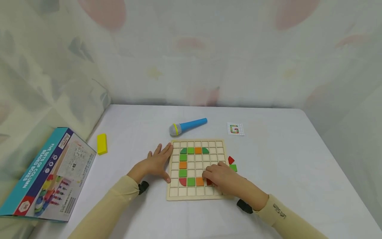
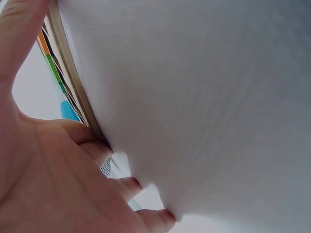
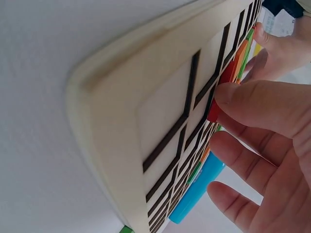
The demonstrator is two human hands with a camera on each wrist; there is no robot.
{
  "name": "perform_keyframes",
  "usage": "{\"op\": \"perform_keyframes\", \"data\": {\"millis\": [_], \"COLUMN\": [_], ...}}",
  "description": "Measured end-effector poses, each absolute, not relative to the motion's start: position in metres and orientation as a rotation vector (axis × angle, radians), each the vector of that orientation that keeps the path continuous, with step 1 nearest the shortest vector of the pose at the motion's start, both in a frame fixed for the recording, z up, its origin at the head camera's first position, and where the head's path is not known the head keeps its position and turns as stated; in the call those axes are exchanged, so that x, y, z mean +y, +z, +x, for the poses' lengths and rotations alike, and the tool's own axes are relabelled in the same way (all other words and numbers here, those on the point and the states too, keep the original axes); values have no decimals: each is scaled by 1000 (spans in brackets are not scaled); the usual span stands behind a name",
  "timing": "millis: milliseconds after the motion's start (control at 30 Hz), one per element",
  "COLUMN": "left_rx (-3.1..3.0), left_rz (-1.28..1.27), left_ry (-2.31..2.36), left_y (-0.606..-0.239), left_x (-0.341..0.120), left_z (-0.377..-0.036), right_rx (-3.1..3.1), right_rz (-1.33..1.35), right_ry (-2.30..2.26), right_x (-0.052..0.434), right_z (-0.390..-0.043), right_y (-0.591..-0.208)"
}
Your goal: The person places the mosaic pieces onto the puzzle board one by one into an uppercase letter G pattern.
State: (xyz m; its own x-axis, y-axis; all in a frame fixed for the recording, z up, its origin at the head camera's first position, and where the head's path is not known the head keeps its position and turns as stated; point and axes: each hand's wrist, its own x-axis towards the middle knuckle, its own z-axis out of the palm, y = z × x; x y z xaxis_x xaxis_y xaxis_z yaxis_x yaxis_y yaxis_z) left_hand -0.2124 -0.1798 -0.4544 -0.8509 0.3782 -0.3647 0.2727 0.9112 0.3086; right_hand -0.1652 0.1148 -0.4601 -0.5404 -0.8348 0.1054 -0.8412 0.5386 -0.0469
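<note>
Fingertip [image 3: 243,99] on red piece [image 3: 221,94]; head view hides contact.

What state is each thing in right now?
Left hand: flat, steadying board's left edge.
Right hand: pinching red piece at the board.
Board: flat, partly filled.
Microphone: lying on its side.
Box: closed, lying flat.

head view downward, wrist views close, apparently sharing board [image 1: 197,169]

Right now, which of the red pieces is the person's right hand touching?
The red piece in the wooden grid board's bottom coloured row, under the right hand fingertips. The red quarter-round sits untouched; the red triangle lies off the board.
</note>
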Motion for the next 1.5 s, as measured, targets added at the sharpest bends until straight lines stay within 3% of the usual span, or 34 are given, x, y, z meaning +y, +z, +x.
{"op": "perform_keyframes", "data": {"millis": [533, 1067, 1500], "left_rx": [2650, 2651, 2650], "left_rz": [457, 462, 449], "left_ry": [325, 316, 343], "left_y": [-460, -456, -460], "left_x": [-180, -179, -179], "left_z": [-214, -215, -214], "right_rx": [-2785, -2800, -2927], "right_rz": [1395, 898, 826], "right_ry": [233, 303, 273], "right_x": [110, 172, 179], "right_z": [-163, -182, -184], "right_y": [-457, -462, -468]}}
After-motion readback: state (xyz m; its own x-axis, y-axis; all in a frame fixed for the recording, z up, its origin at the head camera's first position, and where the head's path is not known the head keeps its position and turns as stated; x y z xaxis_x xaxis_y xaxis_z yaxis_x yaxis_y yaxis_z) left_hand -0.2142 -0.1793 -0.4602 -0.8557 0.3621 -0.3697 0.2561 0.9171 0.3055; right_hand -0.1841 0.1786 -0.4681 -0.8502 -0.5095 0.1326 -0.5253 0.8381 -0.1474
